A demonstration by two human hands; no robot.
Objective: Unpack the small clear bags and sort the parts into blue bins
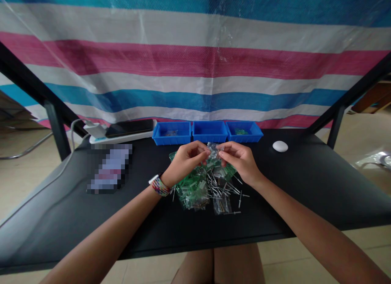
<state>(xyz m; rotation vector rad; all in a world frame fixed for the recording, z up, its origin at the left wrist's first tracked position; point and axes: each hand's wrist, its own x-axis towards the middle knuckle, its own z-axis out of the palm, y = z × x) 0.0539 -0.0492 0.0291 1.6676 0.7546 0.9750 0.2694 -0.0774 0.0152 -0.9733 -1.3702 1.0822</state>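
Observation:
My left hand (187, 161) and my right hand (240, 160) meet above the middle of the black table (305, 186). Both pinch a small clear plastic bag (214, 150) between thumb and fingers. Under them lies a heap of small bags (195, 188), many with green contents, and several loose metal pins (222, 190) scattered on the table. A beaded bracelet and a white band sit on my left wrist.
Three blue bins (209, 132) stand in a row behind the heap; the left and right ones hold a few small parts. A white power strip with a dark phone (130, 127) lies back left, a white oval object (280, 146) back right. A striped tarp hangs behind.

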